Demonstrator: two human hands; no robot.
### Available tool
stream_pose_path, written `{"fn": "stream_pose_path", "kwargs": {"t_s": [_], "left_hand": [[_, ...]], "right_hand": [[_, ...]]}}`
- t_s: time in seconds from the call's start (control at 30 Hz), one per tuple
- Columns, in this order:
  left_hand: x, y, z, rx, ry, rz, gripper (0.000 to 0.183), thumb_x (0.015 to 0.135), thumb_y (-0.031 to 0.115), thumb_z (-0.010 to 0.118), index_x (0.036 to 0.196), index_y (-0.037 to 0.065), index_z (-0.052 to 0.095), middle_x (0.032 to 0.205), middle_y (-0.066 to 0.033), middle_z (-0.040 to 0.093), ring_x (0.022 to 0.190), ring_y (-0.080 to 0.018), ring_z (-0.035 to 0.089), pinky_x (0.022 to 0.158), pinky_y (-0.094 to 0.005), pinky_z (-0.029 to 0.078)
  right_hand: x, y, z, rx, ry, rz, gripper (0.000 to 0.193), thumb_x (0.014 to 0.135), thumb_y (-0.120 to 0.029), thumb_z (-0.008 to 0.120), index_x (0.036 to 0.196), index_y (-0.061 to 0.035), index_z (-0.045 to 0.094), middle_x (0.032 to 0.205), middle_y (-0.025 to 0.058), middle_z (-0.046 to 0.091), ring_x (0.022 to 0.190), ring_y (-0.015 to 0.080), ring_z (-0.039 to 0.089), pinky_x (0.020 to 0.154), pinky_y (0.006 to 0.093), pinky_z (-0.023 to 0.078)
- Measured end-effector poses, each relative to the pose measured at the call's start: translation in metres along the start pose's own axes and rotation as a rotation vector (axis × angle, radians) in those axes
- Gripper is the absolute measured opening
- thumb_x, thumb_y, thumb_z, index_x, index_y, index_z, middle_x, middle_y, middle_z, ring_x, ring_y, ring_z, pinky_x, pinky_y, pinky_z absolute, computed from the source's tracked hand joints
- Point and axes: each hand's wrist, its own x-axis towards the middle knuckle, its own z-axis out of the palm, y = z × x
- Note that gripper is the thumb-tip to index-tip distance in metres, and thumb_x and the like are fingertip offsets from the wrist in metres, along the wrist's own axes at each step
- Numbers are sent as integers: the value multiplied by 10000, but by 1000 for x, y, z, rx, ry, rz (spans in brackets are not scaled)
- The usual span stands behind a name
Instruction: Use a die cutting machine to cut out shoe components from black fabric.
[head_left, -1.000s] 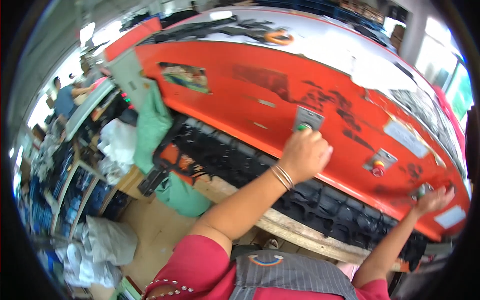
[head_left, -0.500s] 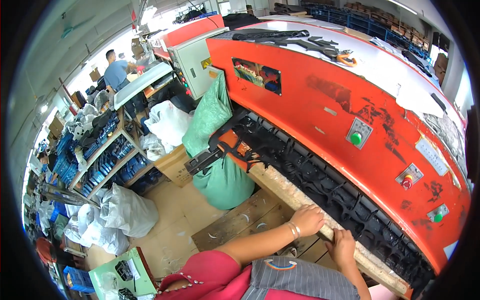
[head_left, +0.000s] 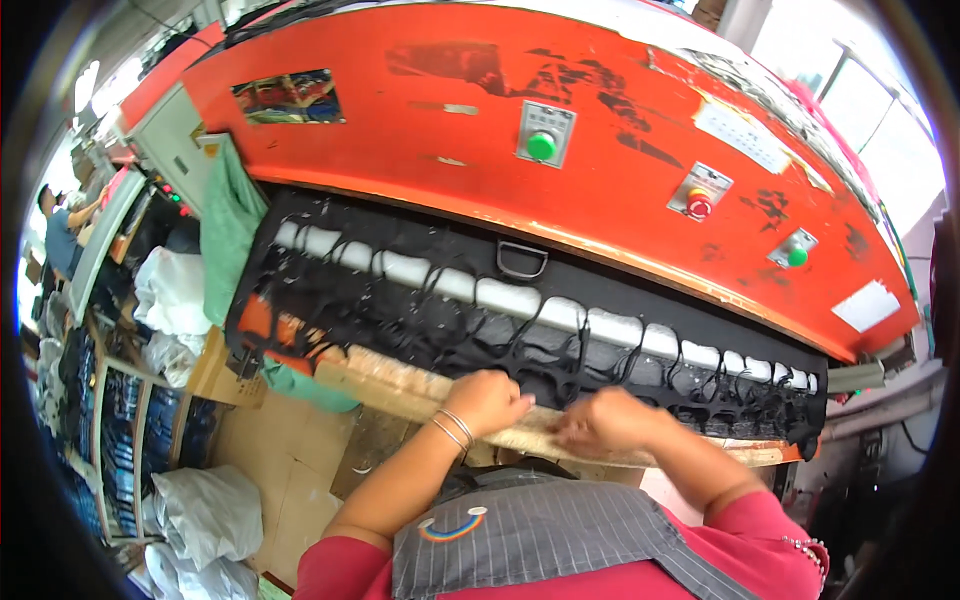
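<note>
A long pale board [head_left: 395, 385] runs along the front of a red machine [head_left: 620, 110], its edge worn and rough. My left hand [head_left: 487, 400], with two bangles at the wrist, is curled over this board. To its right my right hand [head_left: 608, 422] is also closed at the board's edge, slightly blurred, its fingertips hidden. Just beyond both hands lies a black sheet [head_left: 540, 350] cut into strips and loops, with bits of debris on it. White blocks [head_left: 400, 268] show in a row behind the strips. A dark metal handle [head_left: 522, 260] sits behind them.
Green buttons [head_left: 541, 146] and a red knob [head_left: 699, 204] are on the machine's front. To the left are a green sack [head_left: 230, 235], a cardboard box [head_left: 225, 372], white bags [head_left: 207, 510] and a shelf [head_left: 125, 420] of blue items. A person [head_left: 65, 235] stands far left.
My view has swung right, facing the machine more squarely. Both hands remain at the board, now more closed. The white blocks and handle have come into view behind the black strips.
</note>
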Motion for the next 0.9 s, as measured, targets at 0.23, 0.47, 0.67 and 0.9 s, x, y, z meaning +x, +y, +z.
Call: {"fn": "stream_pose_path", "kwargs": {"t_s": [0.23,0.47,0.67,0.9], "left_hand": [[71,-24,-9,78,782,267,186,757,245,706,829,81,660,869,-73,598,851,-303,581,765,-418,467],[91,-26,6,64,788,471,129,769,197,674,711,111,597,774,-29,524,797,-254,506,711,-387,411],[108,-4,-20,-135,977,595,83,784,140,669,799,92,603,817,-60,555,799,-280,486,725,-391,398],[97,-47,-7,-269,729,298,629,759,242,755,1278,3,490,1083,-163,533,965,-295,547,777,-370,492]], "right_hand": [[153,54,-103,-839,392,-311,511,812,-125,571,1315,-202,524,1366,123,477,1276,290,448,1001,406,411],[205,67,-132,-764,-96,-328,584,657,-228,747,1229,-227,632,1379,118,496,1224,278,517,956,385,470],[206,88,-129,-668,173,-520,153,779,-156,550,871,-69,636,977,83,614,1004,278,594,812,384,520],[167,81,-153,-790,627,-237,133,787,-223,620,836,-104,586,748,81,596,757,281,620,612,397,513]]}}
